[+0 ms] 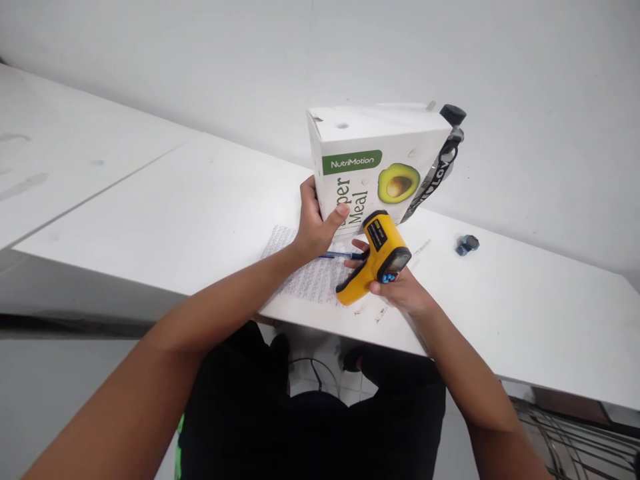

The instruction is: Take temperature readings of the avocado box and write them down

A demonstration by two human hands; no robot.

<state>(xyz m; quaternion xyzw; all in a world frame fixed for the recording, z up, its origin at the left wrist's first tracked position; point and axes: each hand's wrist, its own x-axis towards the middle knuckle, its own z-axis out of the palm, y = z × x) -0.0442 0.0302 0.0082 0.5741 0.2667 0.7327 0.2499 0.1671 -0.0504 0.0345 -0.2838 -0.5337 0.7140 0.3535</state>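
Note:
A white carton with a green label and an avocado picture stands tilted on the table near the wall. My left hand grips its lower left edge, thumb across the front and fingers behind. In my right hand is a yellow and black infrared thermometer, its small screen and blue buttons facing up toward me. Some right fingers show past its handle on the left. Below the carton lies a sheet of paper covered in writing, with a blue pen on it, partly hidden.
A bottle with a dark cap and a black lettered strap stands behind the carton, mostly hidden. A small blue and dark object lies on the white table to the right. A wire rack is below right.

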